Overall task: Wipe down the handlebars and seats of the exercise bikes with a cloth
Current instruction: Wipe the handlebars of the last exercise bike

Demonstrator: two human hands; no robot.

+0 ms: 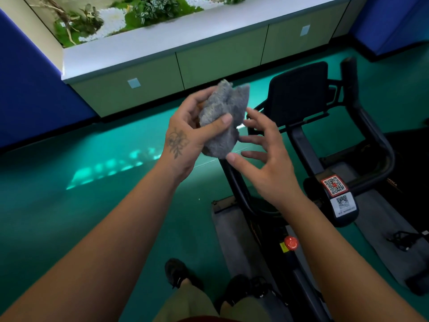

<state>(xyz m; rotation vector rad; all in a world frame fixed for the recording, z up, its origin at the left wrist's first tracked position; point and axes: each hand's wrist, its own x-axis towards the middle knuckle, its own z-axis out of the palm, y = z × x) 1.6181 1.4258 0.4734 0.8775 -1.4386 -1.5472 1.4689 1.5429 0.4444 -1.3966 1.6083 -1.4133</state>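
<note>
A bunched grey cloth point(222, 117) is held up in front of me by my left hand point(188, 140), thumb pressed across its front. My right hand point(264, 156) hovers just to the right of the cloth with fingers spread, its fingertips close to the fabric but holding nothing. Below and behind the hands stands a black exercise bike: its dark console screen point(299, 91) faces away, and the curved black handlebar point(371, 135) loops around on the right. The left handlebar bar point(234, 182) runs down beneath my right hand. No seat is in view.
A red knob point(290, 243) and QR-code stickers point(334, 184) sit on the bike frame. Grey mats point(232, 228) lie under the bike on the green floor. A low cabinet point(209, 66) with a planter stands ahead. My black shoes point(176, 273) are at the bottom.
</note>
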